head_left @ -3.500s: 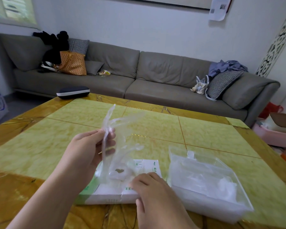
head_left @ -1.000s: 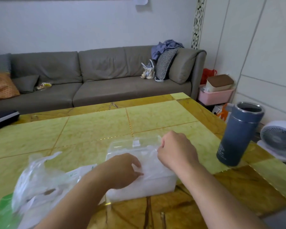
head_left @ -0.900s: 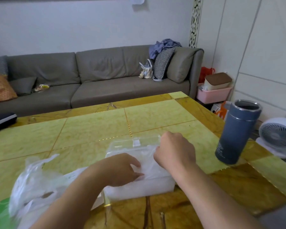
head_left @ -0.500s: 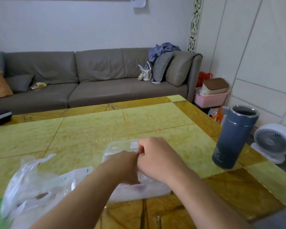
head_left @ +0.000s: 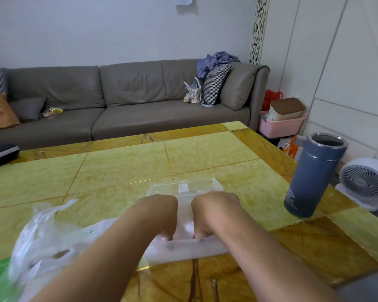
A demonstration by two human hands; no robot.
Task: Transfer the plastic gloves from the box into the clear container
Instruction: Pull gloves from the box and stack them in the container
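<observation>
The clear container [head_left: 184, 186] stands mid-table with white plastic gloves [head_left: 184, 225] inside it. Both my hands reach down into its near half, a small gap between them. My left hand [head_left: 159, 214] and my right hand [head_left: 214, 212] show their backs, fingers pointing down, fingertips pressing on the gloves by the near wall. The white and green glove box [head_left: 96, 229] lies to the left, partly under my left forearm. A loose bunch of clear plastic gloves [head_left: 44, 236] sticks up out of the box.
A tall blue-grey flask [head_left: 314, 173] with its top open stands at the table's right edge. A dark case [head_left: 0, 152] lies at the far left. Beyond the table are a grey sofa [head_left: 127, 101], a white fan [head_left: 364, 182] and a pink bin [head_left: 279, 126].
My left hand left the glove bunch at the box and joined my right hand at the container. The two hands met over it, then parted and went down into its near half.
</observation>
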